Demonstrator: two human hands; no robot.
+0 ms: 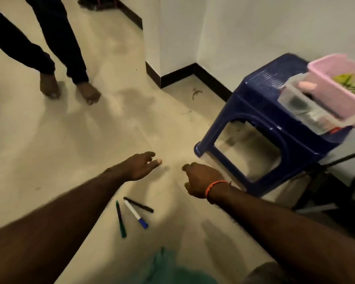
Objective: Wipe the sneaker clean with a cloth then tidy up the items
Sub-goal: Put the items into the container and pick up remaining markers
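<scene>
Our hands reach forward over the floor (49,150), both holding nothing: left hand (140,167) fingers extended, relaxed; right hand (201,179) fingers loosely curled, orange band at wrist. Sneaker, cloth not visible. Blue stool (260,111) right; three markers (131,214) below.

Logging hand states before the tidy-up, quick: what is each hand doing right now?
Left hand: open, fingers stretched forward, holding nothing.
Right hand: fingers loosely curled, nothing in its grip, so open.
</scene>
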